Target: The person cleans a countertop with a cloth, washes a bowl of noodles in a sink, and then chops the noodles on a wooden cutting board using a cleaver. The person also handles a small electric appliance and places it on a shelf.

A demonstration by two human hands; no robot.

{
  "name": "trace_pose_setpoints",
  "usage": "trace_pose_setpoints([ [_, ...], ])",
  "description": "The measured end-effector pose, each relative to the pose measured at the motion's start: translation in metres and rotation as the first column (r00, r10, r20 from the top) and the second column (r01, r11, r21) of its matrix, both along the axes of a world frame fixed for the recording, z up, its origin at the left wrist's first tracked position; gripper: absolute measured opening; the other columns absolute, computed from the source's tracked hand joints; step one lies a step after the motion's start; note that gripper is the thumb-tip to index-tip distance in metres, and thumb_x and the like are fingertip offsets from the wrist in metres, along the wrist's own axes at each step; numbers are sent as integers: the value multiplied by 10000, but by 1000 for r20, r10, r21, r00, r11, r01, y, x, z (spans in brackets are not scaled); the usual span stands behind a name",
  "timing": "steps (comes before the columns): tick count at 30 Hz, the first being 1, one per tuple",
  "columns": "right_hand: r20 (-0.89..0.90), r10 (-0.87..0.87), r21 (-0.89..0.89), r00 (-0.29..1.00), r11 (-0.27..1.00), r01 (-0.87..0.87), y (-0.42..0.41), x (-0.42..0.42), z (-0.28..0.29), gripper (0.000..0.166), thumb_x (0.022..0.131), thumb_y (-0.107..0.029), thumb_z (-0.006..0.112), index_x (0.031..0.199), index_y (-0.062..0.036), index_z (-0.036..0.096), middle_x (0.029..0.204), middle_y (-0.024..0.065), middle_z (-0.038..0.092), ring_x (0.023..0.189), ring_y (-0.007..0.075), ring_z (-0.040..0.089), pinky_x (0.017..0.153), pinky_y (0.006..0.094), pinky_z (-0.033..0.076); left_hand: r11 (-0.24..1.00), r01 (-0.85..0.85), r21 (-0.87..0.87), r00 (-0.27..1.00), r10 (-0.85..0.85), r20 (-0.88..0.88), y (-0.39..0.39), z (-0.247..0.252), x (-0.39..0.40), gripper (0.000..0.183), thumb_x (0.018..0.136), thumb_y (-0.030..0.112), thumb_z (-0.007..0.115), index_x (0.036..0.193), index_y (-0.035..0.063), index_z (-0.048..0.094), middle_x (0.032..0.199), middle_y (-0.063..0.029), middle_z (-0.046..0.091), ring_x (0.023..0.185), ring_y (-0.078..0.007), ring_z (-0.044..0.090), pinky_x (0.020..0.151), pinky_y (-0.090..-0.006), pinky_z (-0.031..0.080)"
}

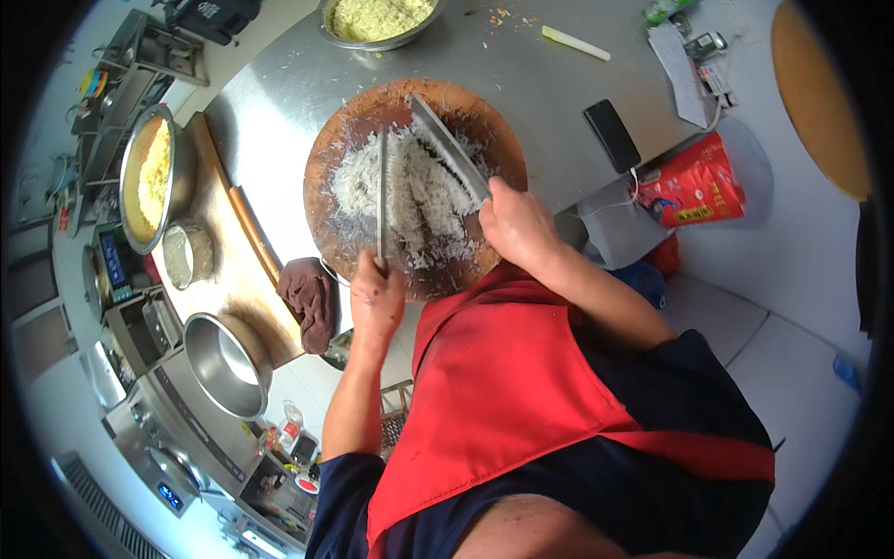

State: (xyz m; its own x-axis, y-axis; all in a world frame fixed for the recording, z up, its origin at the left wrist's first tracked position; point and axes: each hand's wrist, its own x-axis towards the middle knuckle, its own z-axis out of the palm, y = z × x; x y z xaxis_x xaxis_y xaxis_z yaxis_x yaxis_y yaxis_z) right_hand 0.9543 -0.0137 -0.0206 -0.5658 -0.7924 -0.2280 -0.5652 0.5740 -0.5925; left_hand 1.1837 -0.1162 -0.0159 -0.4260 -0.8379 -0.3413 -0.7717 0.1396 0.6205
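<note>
A round wooden chopping block stands on the steel table, with a heap of finely chopped white food spread over it. My left hand grips the handle of one cleaver, whose blade points away from me over the left part of the heap. In my right hand is the handle of a second cleaver. Its blade slants up and to the left across the right part of the heap. White shreds cling around the block's edge. Whether either blade touches the wood cannot be told.
Beyond the block is a metal bowl of chopped pale-green food. A peeled stalk and a phone lie to the right. On the left are a bowl of yellow food, a rolling pin, a brown cloth and an empty steel bowl.
</note>
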Motion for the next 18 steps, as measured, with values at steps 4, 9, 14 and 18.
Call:
trace_pose_setpoints([
  [4,-139,-145,61,980,986,155,3,11,-6,158,957,-171,548,996,-23,586,803,272,701,794,509,680,745,623,517,986,88,-143,995,-81,52,-47,-17,40,307,985,162,554,1255,28,615,919,-330,701,908,-511,695,775,-544,549],
  [9,-208,-191,169,959,959,227,1,25,-12,176,961,-169,552,1052,-28,603,881,268,731,852,491,706,779,609,535,989,51,-137,994,-36,108,-81,-32,53,322,976,172,545,1271,46,578,975,-364,691,952,-544,677,829,-602,525],
  [14,-104,-170,232,980,954,190,-15,68,-10,189,933,-104,537,1071,-2,616,906,300,730,907,495,718,823,603,552,994,110,-5,994,-110,-18,-67,-49,48,289,922,205,587,1125,0,572,927,-335,698,923,-534,685,836,-566,528],
  [18,-44,-200,109,979,973,203,-18,88,-9,187,948,-150,547,1028,11,600,870,303,711,875,515,693,814,613,534,978,145,152,987,-132,-94,-42,-5,28,264,884,180,594,1028,-40,565,881,-267,675,817,-392,691,756,-480,530],
])
